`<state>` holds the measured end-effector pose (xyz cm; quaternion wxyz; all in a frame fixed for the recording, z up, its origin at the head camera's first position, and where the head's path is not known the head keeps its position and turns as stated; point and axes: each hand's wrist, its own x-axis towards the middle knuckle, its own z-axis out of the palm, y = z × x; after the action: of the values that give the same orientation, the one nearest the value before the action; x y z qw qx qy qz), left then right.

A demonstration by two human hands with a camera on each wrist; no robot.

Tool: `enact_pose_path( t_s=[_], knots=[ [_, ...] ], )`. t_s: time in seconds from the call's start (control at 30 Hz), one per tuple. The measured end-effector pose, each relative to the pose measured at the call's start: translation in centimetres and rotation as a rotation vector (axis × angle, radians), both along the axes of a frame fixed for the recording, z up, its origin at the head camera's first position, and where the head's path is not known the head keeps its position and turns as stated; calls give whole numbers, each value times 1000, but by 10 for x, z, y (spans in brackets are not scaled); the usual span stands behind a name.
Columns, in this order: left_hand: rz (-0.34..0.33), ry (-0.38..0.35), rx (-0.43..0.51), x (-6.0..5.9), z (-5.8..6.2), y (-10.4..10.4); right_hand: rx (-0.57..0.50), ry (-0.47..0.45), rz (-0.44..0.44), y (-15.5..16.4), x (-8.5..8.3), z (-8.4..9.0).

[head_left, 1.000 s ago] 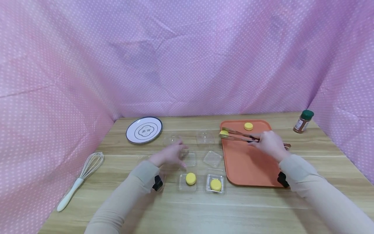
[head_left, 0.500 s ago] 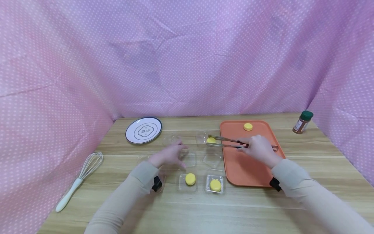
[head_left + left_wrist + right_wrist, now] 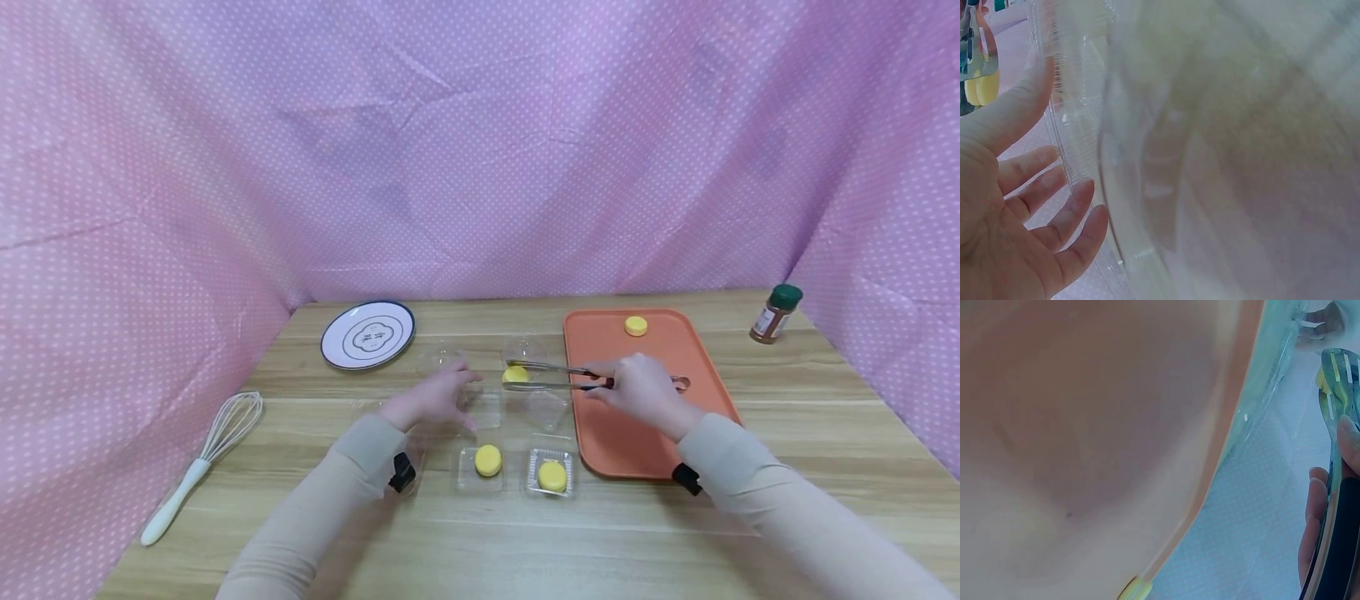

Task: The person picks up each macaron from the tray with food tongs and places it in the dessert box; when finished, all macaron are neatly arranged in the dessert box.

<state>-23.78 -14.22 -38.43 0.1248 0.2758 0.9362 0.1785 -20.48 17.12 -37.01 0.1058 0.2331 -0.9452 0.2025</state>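
My right hand grips metal tongs with dark grips, reaching left from over the orange tray. A yellow macaron-like disc sits between the tong tips, above the clear plastic boxes. In the right wrist view the slotted tong head partly hides it. My left hand, thumb and fingers spread apart, is beside an open clear box. In the left wrist view its fingertips are right at the plastic edge. Two more yellow discs, one left and one right, lie in the front boxes.
Another yellow disc lies at the tray's far end. A white plate stands back left, a whisk front left, and a green-capped spice jar back right. Pink dotted cloth hangs behind the table.
My right hand has moved left and slightly nearer, carrying the tongs and the yellow disc from the tray's left edge to over the clear boxes. My left hand has stayed in place.
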Motion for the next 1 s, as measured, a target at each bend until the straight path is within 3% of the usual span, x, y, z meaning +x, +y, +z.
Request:
enact_pose_path(
  t_s=[1.0],
  knots=[
    [-22, 12, 19, -1, -2, -1, -27, -28, 100, -30, 6, -5]
  ],
)
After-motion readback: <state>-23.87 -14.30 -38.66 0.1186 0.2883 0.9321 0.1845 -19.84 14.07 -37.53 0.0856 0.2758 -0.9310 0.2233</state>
